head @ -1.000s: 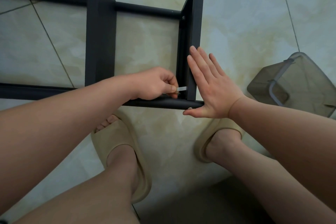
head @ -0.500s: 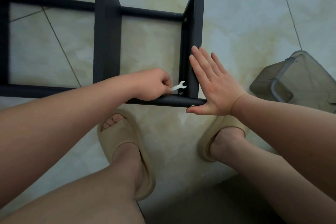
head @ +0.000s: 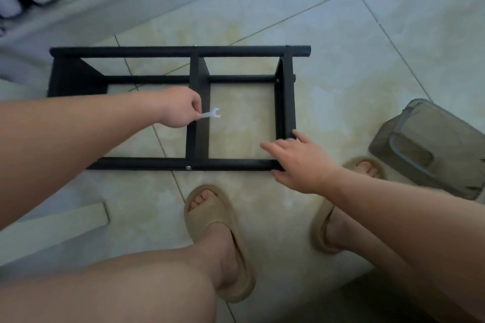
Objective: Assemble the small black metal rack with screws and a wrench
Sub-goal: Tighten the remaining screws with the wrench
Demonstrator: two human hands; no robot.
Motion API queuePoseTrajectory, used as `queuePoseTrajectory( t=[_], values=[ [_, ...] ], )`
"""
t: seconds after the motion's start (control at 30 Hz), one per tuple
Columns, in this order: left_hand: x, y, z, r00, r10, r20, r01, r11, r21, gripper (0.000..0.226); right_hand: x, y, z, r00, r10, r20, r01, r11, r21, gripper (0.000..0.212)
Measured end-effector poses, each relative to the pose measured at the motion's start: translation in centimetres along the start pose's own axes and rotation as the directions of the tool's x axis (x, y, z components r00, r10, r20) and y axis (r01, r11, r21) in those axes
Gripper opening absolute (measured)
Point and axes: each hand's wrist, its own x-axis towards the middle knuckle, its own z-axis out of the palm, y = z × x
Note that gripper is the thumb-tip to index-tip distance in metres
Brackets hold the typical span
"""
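- Pale tiled floor (head: 341, 34) carries the black rack (head: 157, 51), lying flat.
- Grey-brown bin (head: 430, 144) sits near its right end (contents hidden).
- Left hand (head: 181, 107) pinches the wrench (head: 211, 114) over the rack's middle; right hand (head: 301, 162), fingers straight, rests on the near right corner.

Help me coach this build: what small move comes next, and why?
Probably lower the small silver wrench, pinched in the left hand, to the screw on the near rail of the black metal rack: it touches no screw; the right hand rests on its corner.
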Motion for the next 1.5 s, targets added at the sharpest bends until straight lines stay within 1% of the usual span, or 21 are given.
queuePoseTrajectory(
  t=[0.07,0.13,0.17,0.23,0.3,0.37,0.43,0.5,0.53,0.6,0.67,0.77,0.83,0.9,1.0,1.07,1.13,1.2,1.27,1.37,1.5],
  values=[
    [0.2,0.6,-1.8,0.995,-0.046,0.094,0.04,0.998,0.058,0.012,0.4,-1.3,0.3,0.996,0.06,0.065,-0.057,0.998,-0.038,0.045],
    [0.5,1.4,-2.3,0.985,-0.101,0.141,0.085,0.99,0.115,0.023,0.6,-1.8,0.5,0.99,0.119,0.08,-0.114,0.991,-0.066,0.032],
    [0.5,1.9,-2.0,0.977,-0.132,0.167,0.115,0.988,0.106,0.028,0.6,-1.9,0.6,0.987,0.138,0.082,-0.132,0.989,-0.068,0.029],
    [0.4,2.7,-0.6,0.959,-0.173,0.225,0.174,0.985,0.016,0.031,0.7,-1.7,0.7,0.984,0.154,0.086,-0.149,0.987,-0.065,0.027],
    [0.5,3.0,0.9,0.955,-0.178,0.235,0.206,0.974,-0.097,0.03,0.6,-1.0,0.8,0.983,0.17,0.075,-0.166,0.985,-0.052,0.026],
    [0.8,3.0,1.4,0.965,-0.172,0.199,0.217,0.947,-0.235,0.028,0.1,0.0,0.8,0.978,0.195,0.069,-0.192,0.981,-0.038,0.025],
    [1.2,3.5,1.2,0.976,-0.162,0.148,0.208,0.895,-0.394,0.024,-0.5,1.4,0.6,0.974,0.217,0.062,-0.215,0.976,-0.039,0.024],
    [1.2,4.8,1.1,0.983,-0.144,0.111,0.18,0.846,-0.502,0.016,-1.3,3.2,0.2,0.967,0.251,0.043,-0.249,0.968,-0.032,0.023],
    [1.3,5.6,1.2,0.987,-0.13,0.099,0.163,0.829,-0.535,0.013,-1.7,4.1,-0.1,0.962,0.272,0.031,-0.271,0.962,-0.027,0.023],
    [1.4,7.4,1.7,0.99,-0.107,0.093,0.142,0.779,-0.611,0.015,-2.7,5.9,-0.4,0.944,0.329,0.012,-0.329,0.944,-0.022,0.023],
    [1.6,9.1,2.0,0.992,-0.066,0.109,0.122,0.726,-0.677,0.012,-3.9,7.8,-0.6,0.916,0.401,0.017,-0.4,0.916,-0.025,0.021],
    [1.8,11.3,2.0,0.99,0.016,0.138,0.089,0.684,-0.724,0.011,-5.5,9.7,-0.9,0.875,0.483,0.019,-0.48,0.873,-0.084,0.021],
    [2.0,12.2,2.1,0.988,0.048,0.146,0.074,0.683,-0.727,0.016,-5.8,10.0,-1.1,0.858,0.514,-0.003,-0.512,0.854,-0.09,0.026],
    [2.2,12.4,2.3,0.988,0.06,0.14,0.058,0.702,-0.71,0.018,-5.3,9.4,-1.5,0.875,0.483,-0.039,-0.484,0.875,-0.021,0.037],
    [2.5,11.6,2.2,0.995,0.045,0.091,0.022,0.773,-0.634,0.016,-3.5,7.4,-2.3,0.931,0.351,-0.097,-0.331,0.927,0.179,0.064],
    [2.7,10.3,1.9,0.998,0.031,0.063,0.008,0.841,-0.541,0.017,-1.9,5.9,-2.4,0.962,0.254,-0.101,-0.227,0.949,0.219,0.084],
    [2.8,8.8,1.7,0.998,0.021,0.067,0.012,0.89,-0.455,0.018,-0.4,4.8,-2.4,0.97,0.229,-0.079,-0.208,0.955,0.211,0.101],
    [3.0,7.3,1.8,0.997,0.012,0.072,0.017,0.925,-0.38,0.019,0.9,4.3,-2.2,0.966,0.253,-0.052,-0.237,0.948,0.213,0.118],
    [3.4,6.2,2.3,0.997,0.008,0.076,0.017,0.943,-0.332,0.02,2.0,4.2,-1.9,0.972,0.23,-0.04,-0.221,0.962,0.163,0.13],
    [4.3,4.9,3.6,0.994,0.015,0.109,0.025,0.933,-0.36,0.022,3.2,4.7,-1.3,0.99,0.14,-0.013,-0.14,0.989,0.044,0.137],
    [5.9,4.3,5.8,0.992,0.052,0.117,0.009,0.883,-0.469,0.019,3.7,6.5,-0.6,0.999,0.049,0.0,-0.049,0.998,-0.03,0.134]
  ],
)
